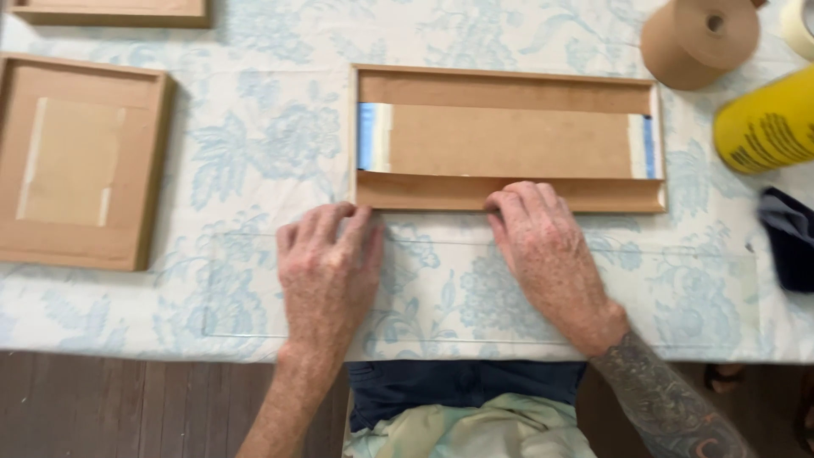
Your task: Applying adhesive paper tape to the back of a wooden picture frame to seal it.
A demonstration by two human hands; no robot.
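Your left hand (329, 267) lay flat, fingers spread, on the clear sheet (678, 297) w/ your right hand (549, 254) fingertip-pressing the long wooden frame (509, 197)'s near rail mid-table, so uneven pressure probably risked skewing its backing.

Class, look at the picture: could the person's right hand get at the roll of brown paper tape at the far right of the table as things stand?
Probably yes. The right hand rests at the long wooden frame, and only that low frame lies between it and the brown tape roll; nothing tall blocks the way.
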